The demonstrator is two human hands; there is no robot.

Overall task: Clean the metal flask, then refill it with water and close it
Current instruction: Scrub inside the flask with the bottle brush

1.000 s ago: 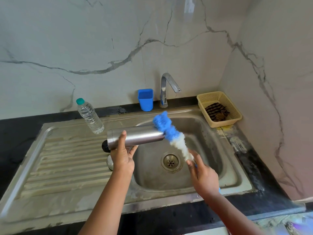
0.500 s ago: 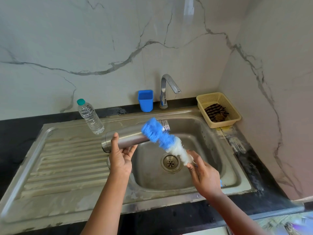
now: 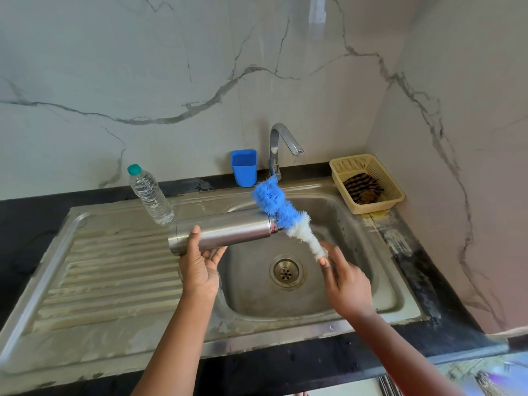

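My left hand [image 3: 200, 267] grips the metal flask [image 3: 225, 231] near its base and holds it lying sideways over the left rim of the sink basin [image 3: 380, 281], mouth pointing right. My right hand [image 3: 347, 284] holds the handle of a bottle brush [image 3: 283, 214] with blue and white bristles. The brush slants up to the left, and its blue head lies against the flask's open mouth and sticks out behind it. No flask lid is in view.
A tap [image 3: 281, 147] stands behind the basin with a blue cup [image 3: 244, 167] to its left. A plastic water bottle [image 3: 150, 194] stands at the back of the ribbed drainboard [image 3: 108, 270]. A yellow basket [image 3: 368, 182] with a striped cloth sits in the right corner.
The flask has shifted and its far end dropped, now lying roughly level again. The brush swung from in front of the flask body back up to its mouth.
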